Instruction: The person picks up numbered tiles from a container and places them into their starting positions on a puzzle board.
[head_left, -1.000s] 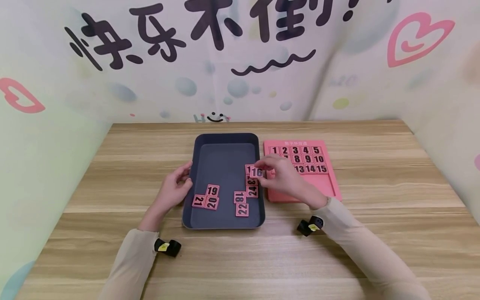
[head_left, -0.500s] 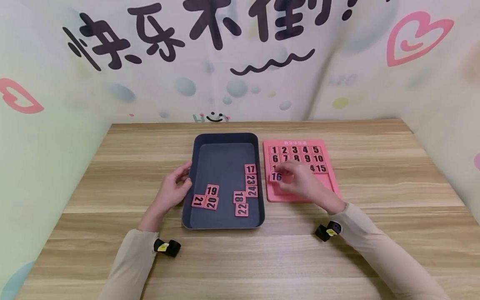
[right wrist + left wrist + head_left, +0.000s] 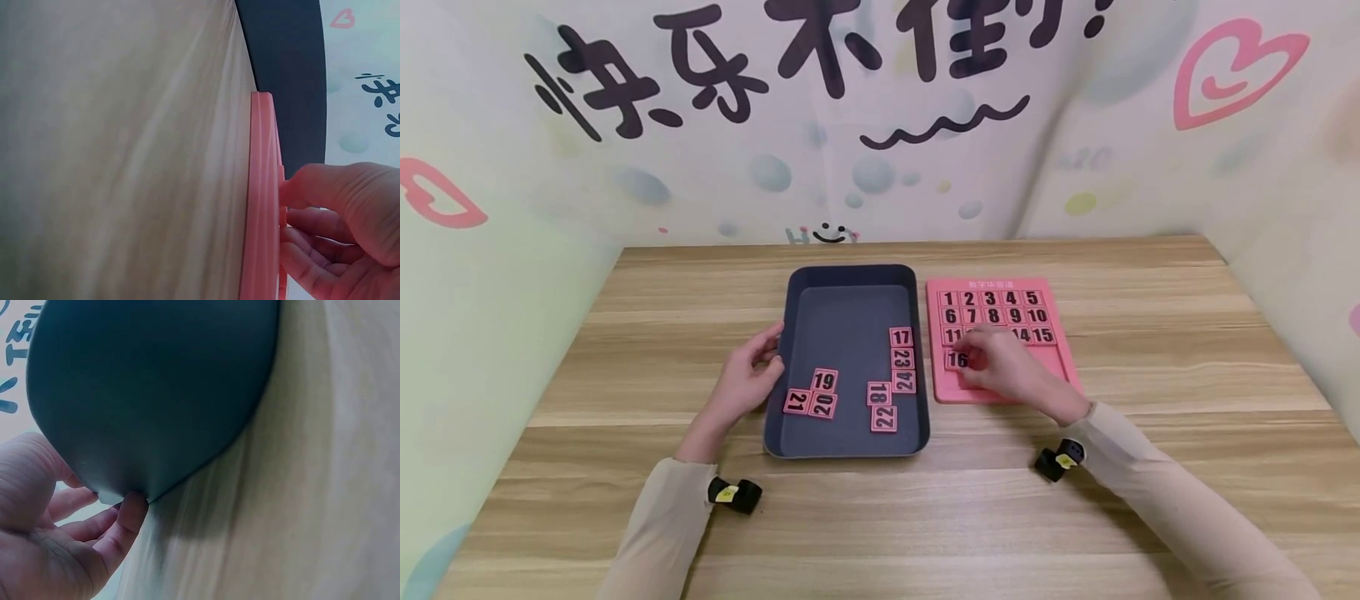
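My right hand pinches a pink tile marked 16 at the left end of the fourth row of the pink number board. In the right wrist view, its fingertips meet the board's top face. Tiles 1 to 11 and 14 to 15 show in order above, some partly covered by the hand. My left hand holds the left edge of the dark grey tray; the left wrist view shows its fingers against the tray's wall.
Inside the tray, tiles 17, 23, 24, 18 and 22 lie toward the right; tiles 19, 20 and 21 lie lower left. Tray and board stand side by side on a wooden table, before a printed wall cloth.
My right hand has carried tile 16 from over the tray's right edge rightward to the board, then slightly lower into its fourth row. The left hand stays at the tray.
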### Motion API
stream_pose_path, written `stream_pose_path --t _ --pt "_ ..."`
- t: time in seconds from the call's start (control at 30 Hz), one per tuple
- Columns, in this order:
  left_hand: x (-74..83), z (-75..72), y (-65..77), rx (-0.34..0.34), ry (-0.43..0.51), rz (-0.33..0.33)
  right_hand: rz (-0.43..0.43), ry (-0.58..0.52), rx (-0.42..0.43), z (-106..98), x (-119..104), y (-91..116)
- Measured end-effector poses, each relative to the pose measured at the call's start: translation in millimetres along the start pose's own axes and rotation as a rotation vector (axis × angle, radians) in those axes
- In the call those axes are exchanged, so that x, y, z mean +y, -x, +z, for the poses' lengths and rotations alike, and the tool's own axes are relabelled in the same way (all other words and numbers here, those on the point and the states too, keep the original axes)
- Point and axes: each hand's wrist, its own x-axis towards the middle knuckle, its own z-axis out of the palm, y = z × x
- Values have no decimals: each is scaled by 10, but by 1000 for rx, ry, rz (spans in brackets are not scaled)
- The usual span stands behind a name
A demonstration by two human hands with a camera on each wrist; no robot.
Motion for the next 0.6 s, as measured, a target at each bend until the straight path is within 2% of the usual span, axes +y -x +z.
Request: stream_pose_path --t 0.27,0.6 --pt "8 0 0 -4 -1 -15 55 -55 -1 1 33 -37" --pt "5 -9 6 0 -5 5 41 -46 -12 -12 43 -52"
